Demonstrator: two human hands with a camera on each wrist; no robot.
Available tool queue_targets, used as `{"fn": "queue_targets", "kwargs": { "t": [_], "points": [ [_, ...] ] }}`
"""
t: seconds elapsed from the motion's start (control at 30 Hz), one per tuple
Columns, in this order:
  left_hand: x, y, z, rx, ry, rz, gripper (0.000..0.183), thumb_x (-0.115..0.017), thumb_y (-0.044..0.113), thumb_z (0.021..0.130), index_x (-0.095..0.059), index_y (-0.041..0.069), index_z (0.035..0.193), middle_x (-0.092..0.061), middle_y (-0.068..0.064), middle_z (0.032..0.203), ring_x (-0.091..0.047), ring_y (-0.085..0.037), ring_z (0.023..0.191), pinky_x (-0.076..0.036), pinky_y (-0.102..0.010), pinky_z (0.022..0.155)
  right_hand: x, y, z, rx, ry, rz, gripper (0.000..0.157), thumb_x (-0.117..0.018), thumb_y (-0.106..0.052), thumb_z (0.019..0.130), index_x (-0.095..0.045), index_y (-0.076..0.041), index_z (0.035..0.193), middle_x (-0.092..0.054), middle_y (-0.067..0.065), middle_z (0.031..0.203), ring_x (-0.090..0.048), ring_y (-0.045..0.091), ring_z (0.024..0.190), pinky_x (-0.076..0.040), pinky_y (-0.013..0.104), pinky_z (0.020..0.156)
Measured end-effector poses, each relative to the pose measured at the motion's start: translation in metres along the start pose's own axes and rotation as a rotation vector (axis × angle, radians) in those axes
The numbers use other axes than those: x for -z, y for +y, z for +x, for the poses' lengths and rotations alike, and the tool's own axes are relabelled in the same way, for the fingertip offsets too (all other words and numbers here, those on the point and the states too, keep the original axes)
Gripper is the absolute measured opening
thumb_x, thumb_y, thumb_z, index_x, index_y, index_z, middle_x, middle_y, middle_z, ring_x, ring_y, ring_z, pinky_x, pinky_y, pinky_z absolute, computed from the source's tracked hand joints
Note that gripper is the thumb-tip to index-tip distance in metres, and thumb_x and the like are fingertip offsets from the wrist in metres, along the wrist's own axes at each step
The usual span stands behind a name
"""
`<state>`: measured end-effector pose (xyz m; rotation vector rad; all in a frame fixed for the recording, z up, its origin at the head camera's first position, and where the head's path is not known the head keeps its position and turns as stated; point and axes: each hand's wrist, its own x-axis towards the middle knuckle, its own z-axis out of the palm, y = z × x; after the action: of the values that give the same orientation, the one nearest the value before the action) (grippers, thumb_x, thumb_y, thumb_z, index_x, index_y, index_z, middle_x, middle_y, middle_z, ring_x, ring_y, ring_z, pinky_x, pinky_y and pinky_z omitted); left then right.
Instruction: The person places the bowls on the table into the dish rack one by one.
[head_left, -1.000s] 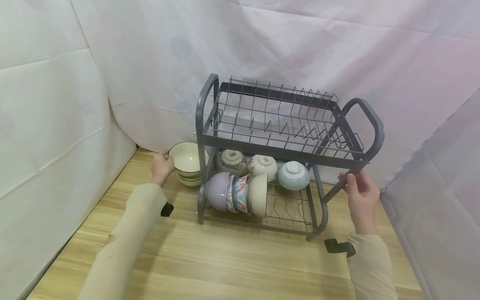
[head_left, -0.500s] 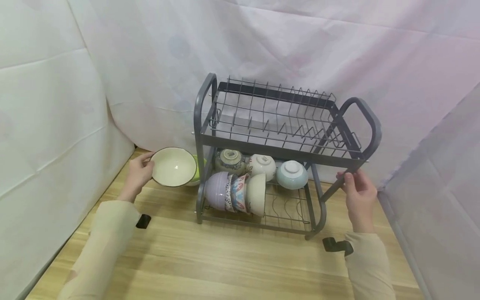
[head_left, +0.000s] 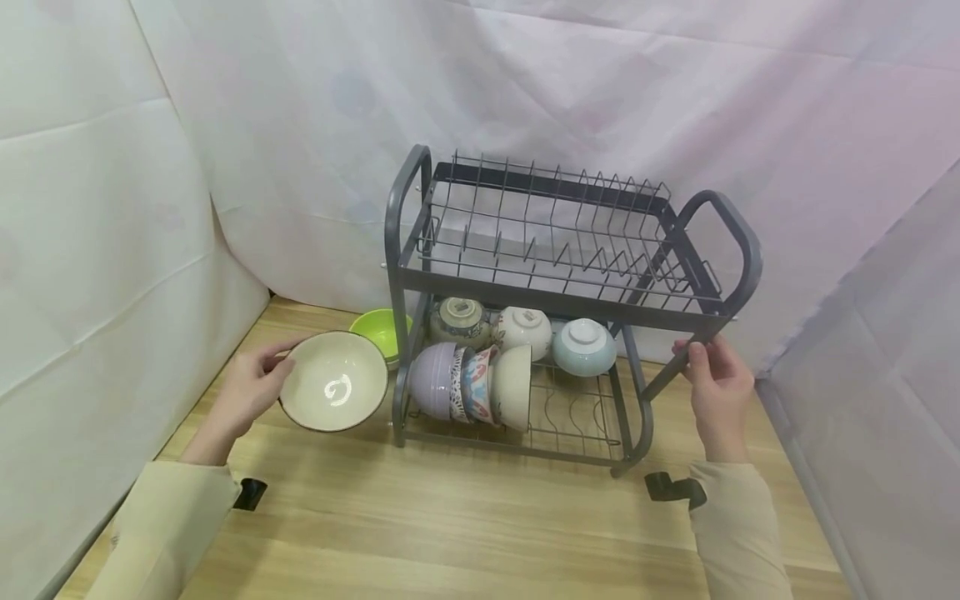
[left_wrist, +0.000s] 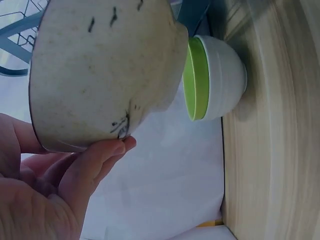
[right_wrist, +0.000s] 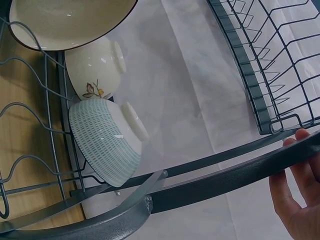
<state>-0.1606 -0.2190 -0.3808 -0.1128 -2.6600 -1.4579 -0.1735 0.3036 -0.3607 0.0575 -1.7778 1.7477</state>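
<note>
My left hand [head_left: 251, 383] pinches the rim of a cream bowl [head_left: 335, 382] with a dark edge, its inside tilted toward the head camera. The left wrist view shows the bowl's speckled outside [left_wrist: 105, 75] with small dark motifs, thumb and fingers on either side of the rim. Behind it on the table stands a lime-green bowl [head_left: 377, 331], nested in a white one [left_wrist: 227, 77]. My right hand [head_left: 720, 387] grips the right upright of a grey two-tier dish rack [head_left: 562, 302], thumb in front and fingers behind.
On the lower tier, a lilac bowl [head_left: 433, 382], patterned bowls and a cream bowl [head_left: 513, 389] stand on edge in a row. Behind them sit upturned bowls, including a pale blue one [head_left: 585, 348]. The upper tier [head_left: 555, 208] has wire dividers. White cloth [head_left: 525, 75] hangs around the table.
My left hand has lifted the cream bowl off the stack and brought it left and nearer, uncovering the lime-green bowl. My right hand stays on the rack's upright.
</note>
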Motion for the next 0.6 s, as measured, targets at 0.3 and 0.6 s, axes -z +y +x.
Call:
{"fn": "queue_targets", "kwargs": {
  "t": [0.3,0.6],
  "points": [
    [-0.006,0.01,-0.022,-0.011,-0.164,-0.04,0.037,-0.041,0.008,0.095,-0.044,-0.009,0.127,-0.056,-0.036,0.106,-0.063,-0.026,0.081,-0.054,-0.025,0.058,0.001,0.001,0.0,0.003,0.0,-0.003,0.025,-0.055,-0.004,0.088,-0.062,0.0,0.111,-0.067,-0.002,0.08,-0.064,0.008,0.079,-0.052,0.017,0.072],
    [-0.025,0.023,-0.037,-0.021,-0.296,-0.109,0.034,-0.045,0.009,0.093,-0.049,-0.003,0.125,-0.062,-0.025,0.101,-0.062,-0.019,0.079,-0.054,-0.027,0.06,-0.001,0.0,-0.002,-0.004,0.011,-0.006,0.026,-0.056,-0.005,0.088,-0.061,-0.002,0.113,-0.068,-0.003,0.081,-0.064,0.008,0.08,-0.052,0.016,0.072]
  ]
}}
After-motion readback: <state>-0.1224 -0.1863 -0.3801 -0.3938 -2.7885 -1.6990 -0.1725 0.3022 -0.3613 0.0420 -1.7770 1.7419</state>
